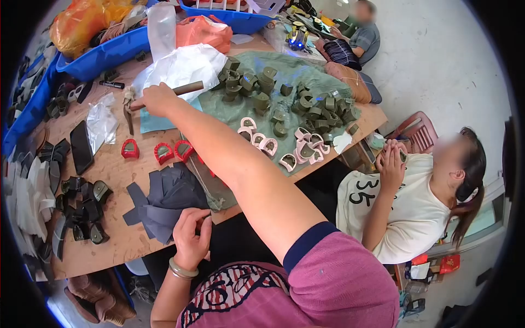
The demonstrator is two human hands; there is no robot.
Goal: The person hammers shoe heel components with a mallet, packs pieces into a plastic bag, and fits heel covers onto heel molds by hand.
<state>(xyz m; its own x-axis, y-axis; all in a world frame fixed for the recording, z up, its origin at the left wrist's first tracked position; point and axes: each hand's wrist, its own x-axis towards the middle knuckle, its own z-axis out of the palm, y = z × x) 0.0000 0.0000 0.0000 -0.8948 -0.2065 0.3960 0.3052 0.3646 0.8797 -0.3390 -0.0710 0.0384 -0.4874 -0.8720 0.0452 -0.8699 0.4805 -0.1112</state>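
Observation:
My right hand reaches across the workbench, its fingers wrapped round the wooden handle of a hammer. The hammer's metal head points left, with pale wrapping near its top. Close to my body is my left hand, fingers pinched together; a small dark bit shows at the fingertips, too small to name. Beside that hand lies a stack of dark grey fabric pieces. Red-rimmed curved pieces stand in a row beyond the stack, partly hidden by my right forearm.
Olive curved pieces and pink-rimmed ones cover a green cloth. Black curved pieces lie left. Blue trays line the back. A co-worker sits right, holding a small piece; another person sits farther off.

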